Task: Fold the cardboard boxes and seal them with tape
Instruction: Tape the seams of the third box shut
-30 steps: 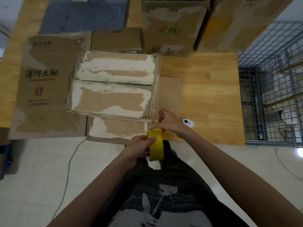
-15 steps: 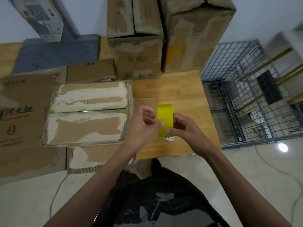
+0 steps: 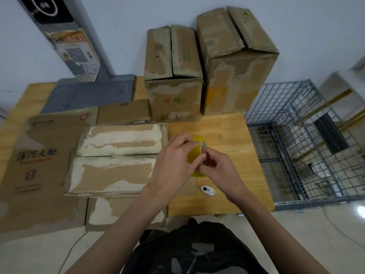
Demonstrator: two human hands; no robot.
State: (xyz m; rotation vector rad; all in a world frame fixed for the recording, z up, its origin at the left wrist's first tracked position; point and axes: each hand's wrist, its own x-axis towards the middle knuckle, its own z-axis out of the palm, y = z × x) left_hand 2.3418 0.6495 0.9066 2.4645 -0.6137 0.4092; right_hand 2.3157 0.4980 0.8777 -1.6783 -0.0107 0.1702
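Both hands had lifted the yellow tape roll (image 3: 194, 155) away from the near corner of the folded cardboard box (image 3: 116, 159) and now held it in the air to that box's right, over the wooden table (image 3: 233, 135). The left hand (image 3: 173, 165) gripped the roll from its left side, fingers curled over the top; the right hand (image 3: 219, 169) pinched at the roll's edge (probably picking for the loose end of the tape, though the end itself was too small to make out). No tape was visible across the box's centre seam, so sealing seemed not yet begun. A small white cutter-like tool (image 3: 207, 190) lay just below the right hand.
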